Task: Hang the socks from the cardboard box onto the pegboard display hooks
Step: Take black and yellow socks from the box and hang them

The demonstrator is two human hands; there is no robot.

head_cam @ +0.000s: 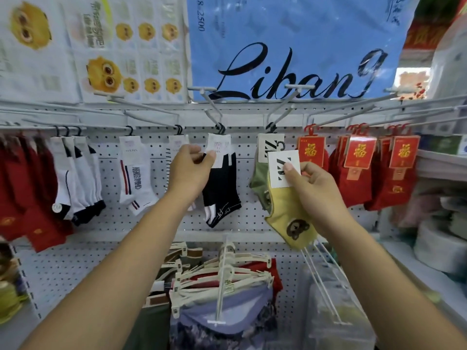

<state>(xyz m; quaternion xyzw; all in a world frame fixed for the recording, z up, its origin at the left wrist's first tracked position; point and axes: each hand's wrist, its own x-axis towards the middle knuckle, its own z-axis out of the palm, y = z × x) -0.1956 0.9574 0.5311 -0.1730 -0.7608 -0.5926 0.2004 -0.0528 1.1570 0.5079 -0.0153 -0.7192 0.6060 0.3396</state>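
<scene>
Left hand (191, 170) pinching, right hand (311, 184) pinching

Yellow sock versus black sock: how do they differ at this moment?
The yellow sock shows a bear face; the black sock has white markings. The black sock hangs from a display hook; the yellow sock is off the hooks, held by the right hand. Shared: each has a white card that a hand pinches, the left hand on the black sock's.

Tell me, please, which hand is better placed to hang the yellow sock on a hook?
Right. The right hand pinches the card of the yellow sock, below the hook bearing a green sock; the left hand pinches the label of the black sock, further left.
</scene>
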